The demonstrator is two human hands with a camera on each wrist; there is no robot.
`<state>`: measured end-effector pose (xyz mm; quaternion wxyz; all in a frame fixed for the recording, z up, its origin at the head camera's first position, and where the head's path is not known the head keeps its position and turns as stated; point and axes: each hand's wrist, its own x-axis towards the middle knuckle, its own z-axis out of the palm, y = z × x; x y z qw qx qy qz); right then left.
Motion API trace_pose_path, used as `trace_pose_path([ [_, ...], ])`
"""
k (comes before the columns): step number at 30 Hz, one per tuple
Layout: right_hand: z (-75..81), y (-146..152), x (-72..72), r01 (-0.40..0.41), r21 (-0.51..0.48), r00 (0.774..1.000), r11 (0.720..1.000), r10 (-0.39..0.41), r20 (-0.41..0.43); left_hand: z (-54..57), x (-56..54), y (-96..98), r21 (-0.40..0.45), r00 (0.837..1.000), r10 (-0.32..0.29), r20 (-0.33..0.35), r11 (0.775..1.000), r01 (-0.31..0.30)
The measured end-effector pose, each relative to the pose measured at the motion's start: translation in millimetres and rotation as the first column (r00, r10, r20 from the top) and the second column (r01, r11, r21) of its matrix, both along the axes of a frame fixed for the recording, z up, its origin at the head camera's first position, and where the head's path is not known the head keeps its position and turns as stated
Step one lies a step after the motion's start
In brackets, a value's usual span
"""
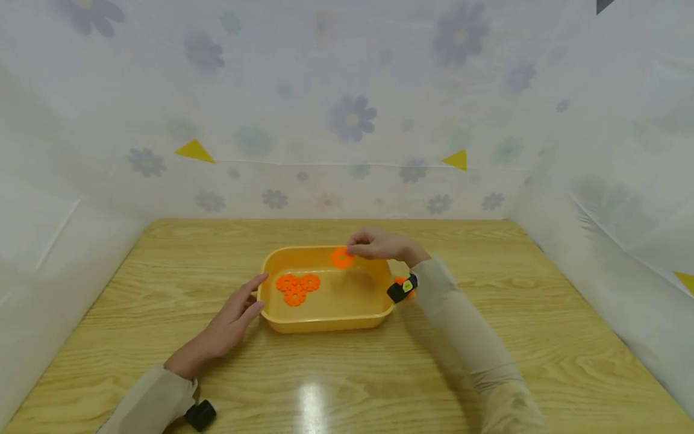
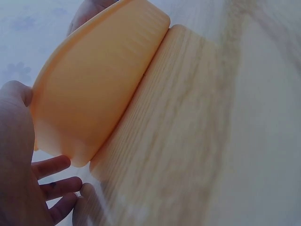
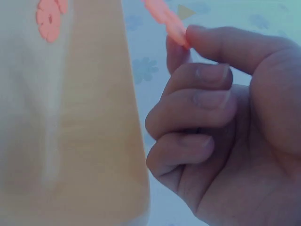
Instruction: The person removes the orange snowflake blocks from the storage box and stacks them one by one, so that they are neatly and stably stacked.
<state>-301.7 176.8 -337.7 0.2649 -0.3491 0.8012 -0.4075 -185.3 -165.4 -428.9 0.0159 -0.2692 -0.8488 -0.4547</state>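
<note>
My right hand [image 1: 374, 244] pinches an orange flower-shaped disc [image 1: 342, 258] between thumb and forefinger, over the far side of the yellow tray. In the right wrist view this disc [image 3: 167, 21] stands edge-on at the fingertips, and the other fingers are curled toward the palm. Three more orange flower-shaped discs [image 1: 295, 296] lie grouped on the tray's floor, left of the middle. My left hand [image 1: 233, 319] touches the tray's left end, its thumb and fingertips at the rim. Seen from the left wrist, spread fingers [image 2: 59, 188] lie beside the tray's outer wall [image 2: 94, 84].
The yellow tray [image 1: 325, 324] sits on a wood-grain table [image 1: 325, 380]. Another orange piece [image 1: 400, 281] shows at the tray's right end, partly hidden by the right wrist's black camera [image 1: 402, 288]. White flower-printed sheets [image 1: 303, 108] enclose the table at the back and sides.
</note>
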Motion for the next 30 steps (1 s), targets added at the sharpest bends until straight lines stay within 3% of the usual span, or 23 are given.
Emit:
trace_pose_path([
  [7, -1.1, 13.9, 2.7, 0.060, 0.014, 0.998, 0.998, -0.060, -0.001, -0.5, 0.3, 0.2, 0.001, 1.000, 0.005, 0.002, 1.000, -0.005],
  [30, -6.4, 56.7, 15.8, 0.136, 0.008, 0.990, 0.991, -0.135, -0.045, -3.8, -2.3, -0.4, 0.002, 1.000, 0.007, -0.001, 1.000, -0.007],
])
